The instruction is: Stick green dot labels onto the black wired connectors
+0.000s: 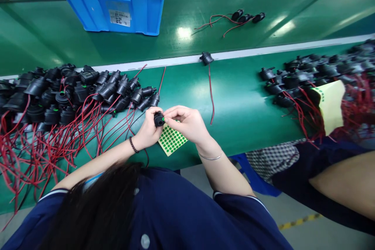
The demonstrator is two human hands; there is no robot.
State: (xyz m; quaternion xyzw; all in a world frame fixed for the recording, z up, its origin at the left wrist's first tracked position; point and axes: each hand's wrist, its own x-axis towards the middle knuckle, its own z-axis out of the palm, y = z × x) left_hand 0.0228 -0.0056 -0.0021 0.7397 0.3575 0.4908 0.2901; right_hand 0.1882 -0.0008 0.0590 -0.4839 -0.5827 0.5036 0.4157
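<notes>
Clock dirs are from the held part. Black part [158,120], just L of view centre, is mostly hidden by fingers; only its dark open end shows, & its wires can't be traced. Sticker sheet [172,142], at approx 5 o'clock, is partly covered by the R hand [189,123]; can't tell if it's resting on the green bench [237,97] or pinched. Big pile of black parts w/ red & black wires [55,101], 9-10 o'clock, is cut off at view's L edge, wires too tangled to sort. Blue bin [140,11], 11 o'clock, cut off at top; label [119,18] writing too small to read. Second pile [304,72], 2-3 o'clock, blurred & cut off at R edge, w/ a pale yellow sheet [332,105] over its wires. Co-worker's arm [348,183], 4 o'clock, also cut off.

L hand [148,129]: forearm in from 8 o'clock, fingers curled round black part, gripping it. R hand: forearm in from 4-5 o'clock, wrist bent, thumb & index together at a green dot [163,119] on the part's 3 o'clock side; can't tell if dot is pinched or pressed on.

Lone black part [206,58] at 1-2 o'clock, wire hanging twd 6.
</notes>
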